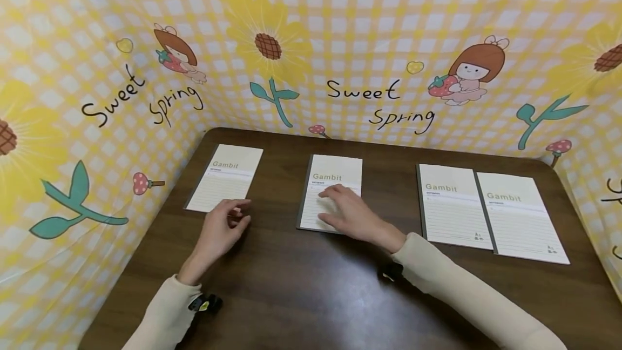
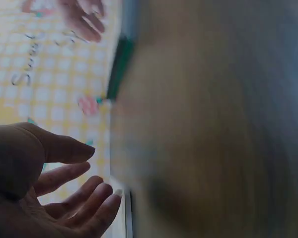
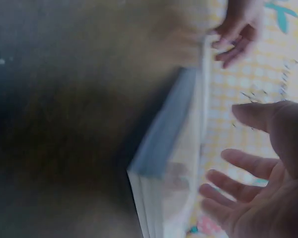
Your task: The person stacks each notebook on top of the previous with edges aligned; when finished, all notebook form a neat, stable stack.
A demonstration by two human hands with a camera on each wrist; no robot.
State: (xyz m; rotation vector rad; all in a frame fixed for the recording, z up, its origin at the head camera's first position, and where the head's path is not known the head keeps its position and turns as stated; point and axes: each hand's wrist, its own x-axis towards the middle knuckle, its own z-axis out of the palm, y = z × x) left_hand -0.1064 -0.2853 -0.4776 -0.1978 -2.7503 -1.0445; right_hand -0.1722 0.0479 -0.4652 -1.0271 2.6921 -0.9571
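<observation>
Over the lower right corner of the leftmost Gambit notebook [image 1: 230, 169] is my left hand [image 1: 216, 234], its fingers loosely bent with nothing between them. My right hand [image 1: 352, 215] hovers above the middle Gambit notebook [image 1: 335, 165], covering part of its lined cover; the thumb stands apart from the fingers. In the right wrist view this notebook's dark spine [image 3: 164, 134] and layered edge show below the relaxed fingers [image 3: 243, 161], with a gap between. Whether the left fingers touch their notebook, I cannot tell.
Two more Gambit notebooks, one [image 1: 454, 209] left of the other [image 1: 525, 220], lie side by side at the right. All lie on a dark brown table [image 1: 291, 296]. Yellow checked cloth [image 1: 379, 31] hangs around its back and sides.
</observation>
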